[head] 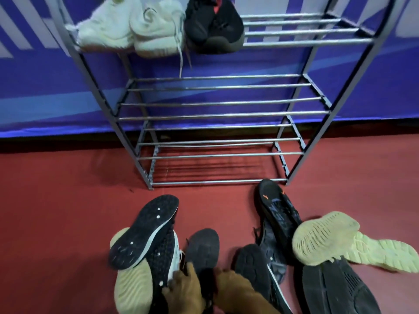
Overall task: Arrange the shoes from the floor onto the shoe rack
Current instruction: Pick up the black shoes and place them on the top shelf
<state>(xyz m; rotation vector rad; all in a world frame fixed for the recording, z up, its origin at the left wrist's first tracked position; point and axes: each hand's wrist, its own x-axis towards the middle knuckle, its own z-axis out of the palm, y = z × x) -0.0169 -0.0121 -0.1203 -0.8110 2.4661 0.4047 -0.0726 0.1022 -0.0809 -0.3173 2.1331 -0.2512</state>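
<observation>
left hand and right hand — each grip curled round the grey-soled shoe.

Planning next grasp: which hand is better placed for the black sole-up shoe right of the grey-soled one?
Right, likely. The right hand lies beside that black shoe; the left hand is beyond the grey-soled shoe.

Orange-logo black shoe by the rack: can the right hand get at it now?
Probably yes, once freed. Nothing covers the toe end of the black shoe, which lies on that side. But the right hand seems to hold the grey shoe.
</observation>
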